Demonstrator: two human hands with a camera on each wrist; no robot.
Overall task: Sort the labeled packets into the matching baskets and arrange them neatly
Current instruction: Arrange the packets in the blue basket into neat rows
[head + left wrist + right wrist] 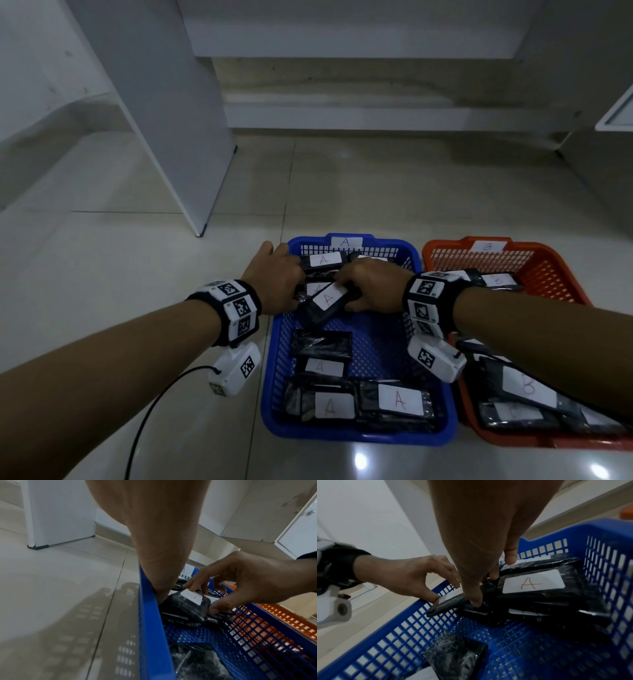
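Observation:
A blue basket [383, 346] tagged A sits on the floor with an orange basket [548, 265] tagged B to its right. Over the far half of the blue one, a black packet with a white A label [327, 298] lies tilted. My left hand [289, 291] pinches its left end and my right hand [356, 291] pinches its right side. In the right wrist view my thumb presses the packet [453, 602], beside a stack of A packets [534, 583]. In the left wrist view the packet [185, 608] rests above others by the basket's left wall.
More A packets [399, 400] fill the blue basket's near end, and B packets [529, 385] lie in the orange one under my right forearm. A white cabinet panel [178, 137] stands at the far left. A black cable [150, 411] trails over the tiled floor.

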